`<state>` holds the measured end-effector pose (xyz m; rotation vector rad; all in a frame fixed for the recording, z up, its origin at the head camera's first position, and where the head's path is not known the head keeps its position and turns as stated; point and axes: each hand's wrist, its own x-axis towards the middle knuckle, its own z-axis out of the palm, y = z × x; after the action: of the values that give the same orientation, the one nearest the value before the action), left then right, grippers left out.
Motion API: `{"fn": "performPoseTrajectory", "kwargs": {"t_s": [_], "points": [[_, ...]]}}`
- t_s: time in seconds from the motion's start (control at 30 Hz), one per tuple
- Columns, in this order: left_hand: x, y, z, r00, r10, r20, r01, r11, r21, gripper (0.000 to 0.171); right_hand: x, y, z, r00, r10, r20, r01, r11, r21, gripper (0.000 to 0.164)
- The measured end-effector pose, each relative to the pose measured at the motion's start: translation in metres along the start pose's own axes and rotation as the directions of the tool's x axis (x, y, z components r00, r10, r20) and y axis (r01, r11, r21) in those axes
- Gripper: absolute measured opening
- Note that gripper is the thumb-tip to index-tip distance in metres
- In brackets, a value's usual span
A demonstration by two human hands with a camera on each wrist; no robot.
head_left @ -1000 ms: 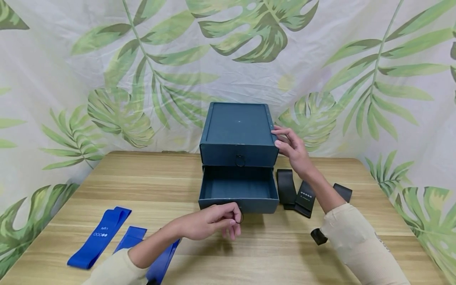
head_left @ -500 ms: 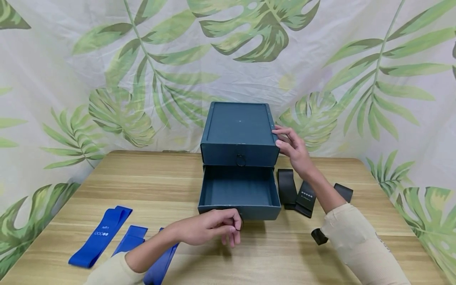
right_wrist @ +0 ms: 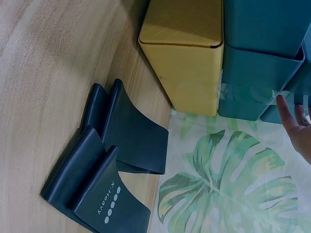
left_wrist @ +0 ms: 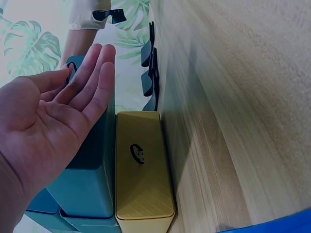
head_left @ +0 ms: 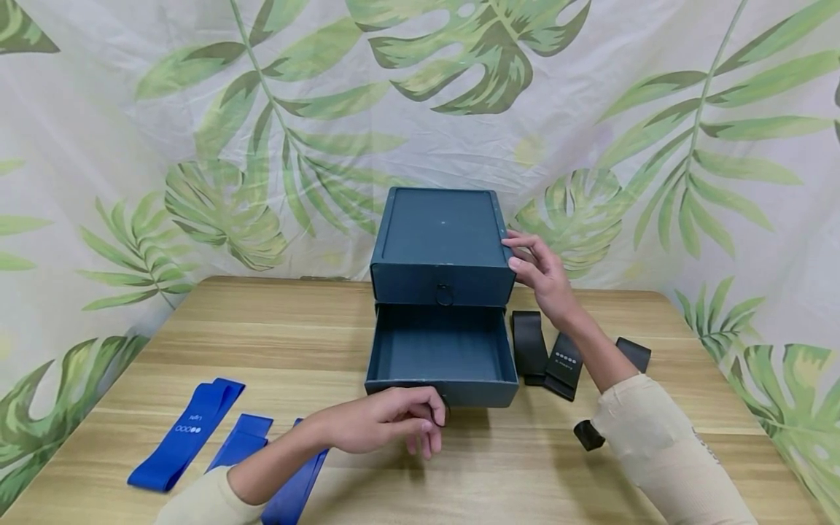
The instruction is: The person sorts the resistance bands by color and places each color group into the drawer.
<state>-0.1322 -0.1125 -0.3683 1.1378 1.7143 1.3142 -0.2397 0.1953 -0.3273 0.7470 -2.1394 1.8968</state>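
A dark blue drawer cabinet point(head_left: 442, 226) stands mid-table, its top drawer closed. Below that, a drawer point(head_left: 482, 394) is pulled out, showing a bare floor inside. My left hand point(head_left: 387, 423) is at its front, forefinger hooked through the ring pull point(left_wrist: 72, 67) with the thumb close by. A yellow drawer point(left_wrist: 146, 179) sits underneath, closed; the pulled-out one hides it from the head view. My right hand point(head_left: 545, 281) rests its fingertips on the cabinet's right side near the top edge, thumb at the front corner.
Blue resistance bands point(head_left: 187, 434) marked Light lie at the left, partly under my left forearm. Black resistance bands point(head_left: 528, 346) lie right of the cabinet, one marked X-Heavy point(right_wrist: 109, 204). A small black rolled piece point(head_left: 588, 435) is beside my right sleeve. A leaf-print cloth point(head_left: 275, 109) hangs behind.
My left hand has drawn the drawer further out toward me, mostly in the first half second. My right hand has stayed on the cabinet's side.
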Motion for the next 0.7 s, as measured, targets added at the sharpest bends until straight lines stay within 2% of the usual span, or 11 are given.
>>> {"fn": "performPoseTrajectory", "kwargs": {"t_s": [0.33, 0.43, 0.53, 0.6, 0.63, 0.7], "points": [[-0.006, 0.008, -0.002, 0.999, -0.023, 0.028, 0.022, 0.999, 0.046, 0.021, 0.0, 0.001, 0.0, 1.0, 0.001, 0.002, -0.001, 1.0, 0.005, 0.038], [-0.015, 0.016, -0.008, 0.998, -0.024, 0.054, 0.023, 1.0, 0.013, 0.028, 0.0, 0.0, 0.0, 1.0, 0.001, 0.003, -0.001, 1.0, 0.004, 0.038], [-0.028, 0.024, -0.02, 0.996, 0.018, 0.084, -0.014, 0.999, -0.039, 0.031, 0.0, 0.0, 0.0, 1.0, 0.0, 0.005, 0.0, 1.0, 0.002, 0.038], [-0.038, 0.029, -0.029, 0.993, 0.076, 0.093, -0.071, 0.996, -0.056, 0.03, 0.0, 0.0, 0.0, 1.0, 0.002, 0.004, -0.002, 1.0, -0.003, 0.038], [-0.043, 0.031, -0.035, 0.99, 0.106, 0.091, -0.1, 0.993, -0.059, 0.028, 0.0, 0.0, 0.0, 1.0, 0.003, 0.002, -0.003, 1.0, -0.006, 0.038], [-0.055, 0.034, -0.046, 0.99, 0.123, 0.063, -0.12, 0.992, -0.049, 0.024, 0.0, 0.0, 0.0, 1.0, 0.004, 0.001, -0.004, 1.0, -0.009, 0.038]]}}
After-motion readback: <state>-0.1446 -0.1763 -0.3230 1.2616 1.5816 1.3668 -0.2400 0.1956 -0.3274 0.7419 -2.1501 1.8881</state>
